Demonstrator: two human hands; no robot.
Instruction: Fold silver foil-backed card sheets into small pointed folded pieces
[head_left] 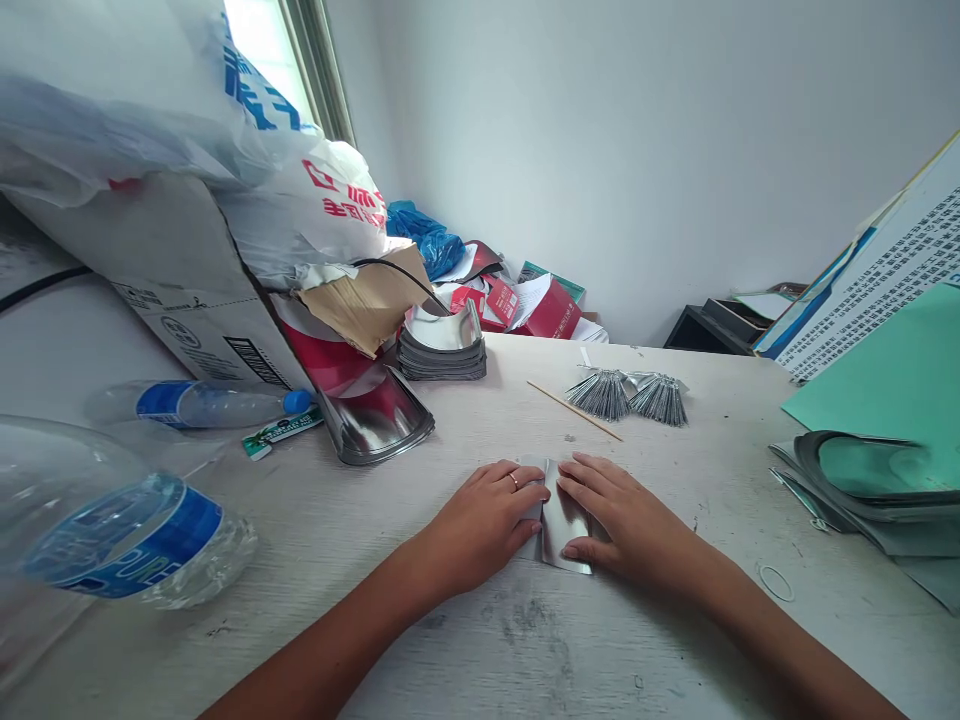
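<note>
- Pressing a rectangular silver foil piece (564, 525) flat onto the pale wooden counter (480, 660)
- Left hand (480, 520), wearing a gold ring (514, 481), lies against the foil's left side, fingers (517, 482) together and flat, not clamped
- Right hand (622, 510) lies over the foil's right side, fingers (577, 478) slightly apart and flat, not clamped
- Beyond the foil: two fanned bundles of narrow grey metallic strips (626, 395) beside a thin wooden skewer (574, 410)
- Left of the foil: a clear plastic water bottle with a blue label (127, 520)

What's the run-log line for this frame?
left hand: flat on silver foil sheet | right hand: flat on same sheet | nearby: foil strip bundles
</note>
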